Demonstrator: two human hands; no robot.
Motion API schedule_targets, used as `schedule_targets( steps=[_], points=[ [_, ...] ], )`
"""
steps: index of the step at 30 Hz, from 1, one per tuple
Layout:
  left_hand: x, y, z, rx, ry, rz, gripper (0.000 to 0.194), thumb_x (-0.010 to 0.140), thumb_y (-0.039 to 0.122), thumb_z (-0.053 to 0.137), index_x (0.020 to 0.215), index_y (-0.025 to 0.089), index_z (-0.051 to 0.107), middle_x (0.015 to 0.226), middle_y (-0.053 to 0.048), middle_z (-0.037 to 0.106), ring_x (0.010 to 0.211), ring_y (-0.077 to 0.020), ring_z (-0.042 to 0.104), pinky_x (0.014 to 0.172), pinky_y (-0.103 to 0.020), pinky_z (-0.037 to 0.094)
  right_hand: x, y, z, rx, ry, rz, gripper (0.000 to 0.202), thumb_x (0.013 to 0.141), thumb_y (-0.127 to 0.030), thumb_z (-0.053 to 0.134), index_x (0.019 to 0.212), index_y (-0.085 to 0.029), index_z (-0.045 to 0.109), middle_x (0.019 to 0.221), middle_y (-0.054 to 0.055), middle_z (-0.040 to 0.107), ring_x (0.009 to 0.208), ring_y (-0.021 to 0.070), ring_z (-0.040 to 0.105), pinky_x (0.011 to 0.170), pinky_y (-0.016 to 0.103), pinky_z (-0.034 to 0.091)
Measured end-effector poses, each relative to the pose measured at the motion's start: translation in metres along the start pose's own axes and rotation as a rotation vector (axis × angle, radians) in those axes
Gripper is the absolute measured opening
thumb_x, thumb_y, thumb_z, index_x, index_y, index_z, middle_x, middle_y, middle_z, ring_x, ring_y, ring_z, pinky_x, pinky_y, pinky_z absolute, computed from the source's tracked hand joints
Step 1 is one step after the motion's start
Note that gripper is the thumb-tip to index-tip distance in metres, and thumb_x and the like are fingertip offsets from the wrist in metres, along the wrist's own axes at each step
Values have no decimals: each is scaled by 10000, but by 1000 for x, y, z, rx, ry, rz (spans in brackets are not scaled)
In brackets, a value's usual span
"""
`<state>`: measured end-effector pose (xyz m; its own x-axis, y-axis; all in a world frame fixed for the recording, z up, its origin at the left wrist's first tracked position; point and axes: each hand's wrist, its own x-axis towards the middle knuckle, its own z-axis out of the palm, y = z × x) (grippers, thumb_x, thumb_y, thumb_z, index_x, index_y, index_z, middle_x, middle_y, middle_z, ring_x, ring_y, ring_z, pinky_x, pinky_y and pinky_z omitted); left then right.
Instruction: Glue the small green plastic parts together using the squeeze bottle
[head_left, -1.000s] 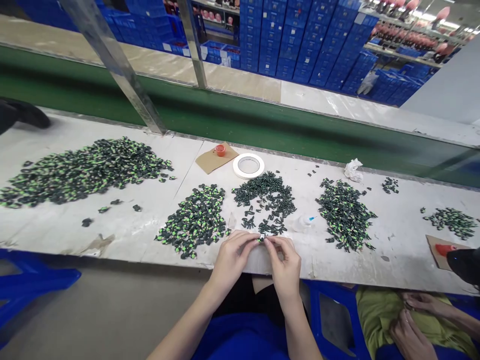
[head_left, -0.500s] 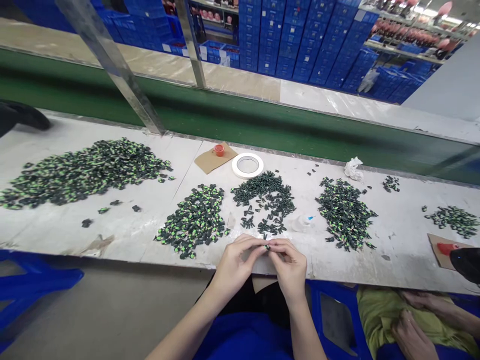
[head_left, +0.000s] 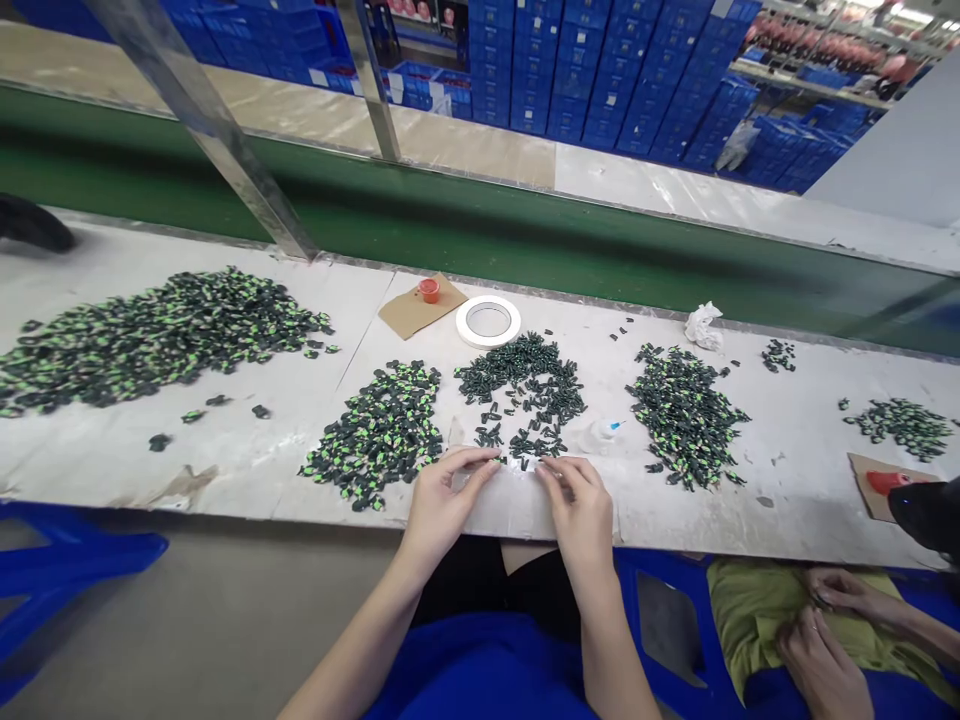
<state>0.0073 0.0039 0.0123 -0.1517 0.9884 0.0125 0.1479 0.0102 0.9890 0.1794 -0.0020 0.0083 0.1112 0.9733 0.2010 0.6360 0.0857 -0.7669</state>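
My left hand (head_left: 444, 500) is closed in a pinch at the table's front edge, with a small black-and-green plastic part (head_left: 501, 459) at its fingertips. Across a short gap, my right hand (head_left: 583, 505) also pinches thumb to fingers; a dark speck shows at the tips, too small to name. Just beyond both hands lies a pile of small dark pieces (head_left: 559, 400), one loose piece (head_left: 524, 464) sitting between the fingertips. To the left spreads a heap of black-and-green parts (head_left: 382, 430), and a similar heap (head_left: 686, 420) lies on the right.
Behind the dark pieces are a white tape roll (head_left: 465, 325) and a red-lidded pot (head_left: 429, 290) on cardboard (head_left: 397, 318). A clear bottle with a blue tip (head_left: 600, 436) stands right of them. A larger heap (head_left: 165, 340) fills the far left. A co-worker's hands (head_left: 821, 650) show lower right.
My hands were together at one small part; now they are apart, the left one further left. The whole view has shifted slightly. The co-worker's hands have come closer together.
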Motion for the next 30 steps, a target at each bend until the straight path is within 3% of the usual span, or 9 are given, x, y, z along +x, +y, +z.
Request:
schedule_targets(
  steps=[7, 15, 21, 25, 27, 30],
  points=[
    [-2, -3, -1, 19, -15, -13, 155, 736, 315, 668, 795, 203, 757, 855, -64, 760, 809, -210, 694, 793, -317, 550, 13, -8, 17, -167, -136, -94, 153, 816, -117, 635, 840, -231, 735, 851, 38, 640, 800, 203, 643, 715, 315, 525],
    [-2, -2, 5, -31, -43, -38, 159, 726, 313, 668, 798, 196, 748, 822, -56, 764, 750, -194, 700, 744, -299, 573, 12, -9, 16, -296, -172, -186, 112, 810, -112, 654, 891, -177, 695, 901, 71, 623, 819, 226, 642, 671, 319, 528],
    [-2, -4, 4, -36, -20, -52, 172, 715, 328, 675, 799, 197, 747, 825, -57, 767, 756, -200, 707, 736, -298, 576, 16, -10, 18, -274, -176, -267, 119, 830, -132, 648, 807, -232, 710, 862, 46, 611, 771, 193, 596, 639, 290, 509],
    [-2, -6, 2, -46, -18, -59, 189, 717, 344, 684, 807, 191, 749, 836, -65, 769, 766, -208, 711, 752, -310, 577, 18, -9, 23, -328, -183, -322, 86, 831, -151, 652, 816, -219, 703, 860, 71, 613, 819, 227, 572, 620, 304, 504],
    [-2, -6, 1, -53, -10, -59, 196, 717, 348, 686, 811, 189, 751, 832, -67, 768, 762, -207, 710, 748, -309, 579, 18, -9, 24, -285, -169, -331, 99, 860, -153, 608, 832, -199, 690, 852, 81, 626, 826, 234, 579, 638, 319, 513],
    [-3, -5, 0, -47, 4, -55, 193, 721, 346, 687, 814, 189, 752, 831, -65, 765, 764, -204, 706, 753, -311, 579, 15, -12, 19, -44, -123, -253, 194, 920, -160, 497, 870, -197, 682, 839, 66, 654, 809, 199, 621, 716, 317, 535]
  ],
)
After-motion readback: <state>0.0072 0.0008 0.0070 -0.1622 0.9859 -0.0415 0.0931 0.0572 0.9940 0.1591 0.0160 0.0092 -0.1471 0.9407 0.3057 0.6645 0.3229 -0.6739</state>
